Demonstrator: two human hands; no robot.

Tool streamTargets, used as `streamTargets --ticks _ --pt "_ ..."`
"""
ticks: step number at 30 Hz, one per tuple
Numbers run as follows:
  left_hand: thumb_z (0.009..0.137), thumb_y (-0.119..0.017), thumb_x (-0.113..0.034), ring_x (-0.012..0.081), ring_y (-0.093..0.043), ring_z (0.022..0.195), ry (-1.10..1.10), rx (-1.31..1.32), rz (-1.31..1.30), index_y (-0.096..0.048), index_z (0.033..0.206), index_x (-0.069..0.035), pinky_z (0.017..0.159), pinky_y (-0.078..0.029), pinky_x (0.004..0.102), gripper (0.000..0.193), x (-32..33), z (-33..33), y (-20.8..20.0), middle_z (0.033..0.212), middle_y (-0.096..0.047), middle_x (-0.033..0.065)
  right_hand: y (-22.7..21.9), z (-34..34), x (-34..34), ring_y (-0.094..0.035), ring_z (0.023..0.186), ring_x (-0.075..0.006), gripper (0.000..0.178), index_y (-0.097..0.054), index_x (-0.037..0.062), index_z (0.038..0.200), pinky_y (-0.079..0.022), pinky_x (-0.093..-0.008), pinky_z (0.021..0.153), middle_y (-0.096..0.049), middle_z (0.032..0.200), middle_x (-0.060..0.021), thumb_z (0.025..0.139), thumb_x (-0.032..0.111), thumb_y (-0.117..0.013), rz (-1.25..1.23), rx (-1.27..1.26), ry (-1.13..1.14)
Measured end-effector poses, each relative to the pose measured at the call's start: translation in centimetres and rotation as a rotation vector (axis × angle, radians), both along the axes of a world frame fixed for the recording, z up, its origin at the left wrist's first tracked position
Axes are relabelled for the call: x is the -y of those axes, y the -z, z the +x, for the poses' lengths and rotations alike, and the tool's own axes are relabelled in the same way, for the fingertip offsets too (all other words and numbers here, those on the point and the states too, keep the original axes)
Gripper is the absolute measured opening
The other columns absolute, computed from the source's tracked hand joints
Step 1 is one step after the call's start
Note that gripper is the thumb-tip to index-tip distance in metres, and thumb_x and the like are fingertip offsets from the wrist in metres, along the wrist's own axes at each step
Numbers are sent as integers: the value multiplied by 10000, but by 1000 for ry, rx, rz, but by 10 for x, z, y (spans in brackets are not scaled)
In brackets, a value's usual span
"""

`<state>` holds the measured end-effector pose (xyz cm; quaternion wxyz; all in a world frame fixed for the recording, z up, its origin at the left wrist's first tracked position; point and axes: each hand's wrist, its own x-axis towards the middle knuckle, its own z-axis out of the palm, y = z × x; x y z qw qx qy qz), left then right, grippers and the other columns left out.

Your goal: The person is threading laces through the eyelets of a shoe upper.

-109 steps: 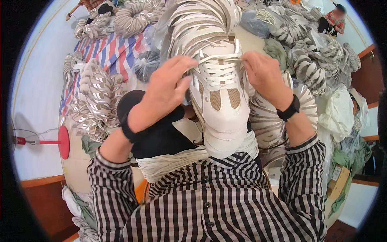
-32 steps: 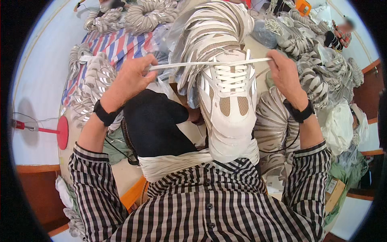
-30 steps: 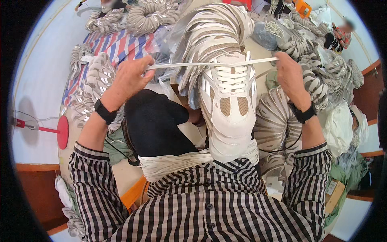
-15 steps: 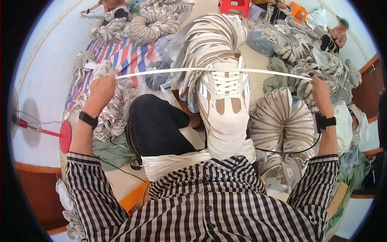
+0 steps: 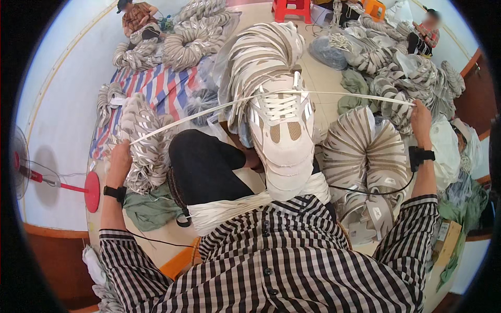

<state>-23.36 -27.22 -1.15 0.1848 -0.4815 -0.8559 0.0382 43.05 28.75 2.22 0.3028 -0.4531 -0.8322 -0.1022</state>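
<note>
A white shoelace (image 5: 201, 111) stretches taut between my two hands and runs through the top of a beige and white shoe upper (image 5: 287, 159). My left hand (image 5: 121, 158) is closed on one end, out to the left and lower. Higher and out to the right, my right hand (image 5: 420, 121) pinches the other end. White lacing crosses the tongue below the taut strand. Behind this upper, a curved stack of nested shoe uppers (image 5: 255, 57) reaches away from my lap. A bundle of loose white laces (image 5: 224, 213) lies across my thighs.
To my right sits a ring of uppers (image 5: 347, 151); more piles (image 5: 146, 138) lie left. Striped sheeting (image 5: 151, 83) covers floor there. A red stool (image 5: 290, 10) stands ahead, a fan (image 5: 91, 190) at left. People (image 5: 140, 21) sit among far piles.
My left hand has come down and nearer to me, so the lace slopes on that side. My right hand has shifted slightly right and nearer. The view has shifted a little.
</note>
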Motion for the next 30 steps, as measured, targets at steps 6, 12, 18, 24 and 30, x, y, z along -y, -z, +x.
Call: streamTargets --ticks 6,12,18,24,30 --pt "843 -492 -7 376 -580 607 207 442 384 -554 971 -35 552 -438 424 145 -81 81 -29 630 -559 191 -17 -120 76 -496 585 -98 175 -588 28 965 -408 -275 539 -545 660 -45 820 31 -492 -417 -440 -501" --pt "861 -510 -9 166 -624 654 603 820 596 -617 955 -11 614 -493 278 142 -189 200 -56 737 -633 90 -6 -239 145 -470 567 -102 176 -570 25 941 -398 -264 540 -523 648 -83 805 -8 -464 -524 -500 -773" --pt "909 -524 -37 88 -591 695 599 1239 751 -604 959 9 653 -495 220 105 -266 248 -27 764 -630 42 13 -262 146 -448 584 -80 154 -552 20 961 -394 -251 548 -530 646 -60 836 -23 -474 -632 -633 -730" --pt "914 -534 -53 80 -570 699 400 1234 888 -620 937 -3 639 -462 217 102 -274 246 -1 757 -620 21 26 -260 142 -456 598 -71 84 -556 7 954 -393 -234 547 -558 669 -37 878 39 -541 -663 -735 -719" --pt "839 -592 -3 233 -619 753 506 498 955 -634 911 -6 682 -477 301 84 -273 249 12 831 -637 136 28 -262 147 -503 595 -99 99 -557 13 973 -412 -253 549 -596 702 -67 876 32 -547 -576 -784 -714"
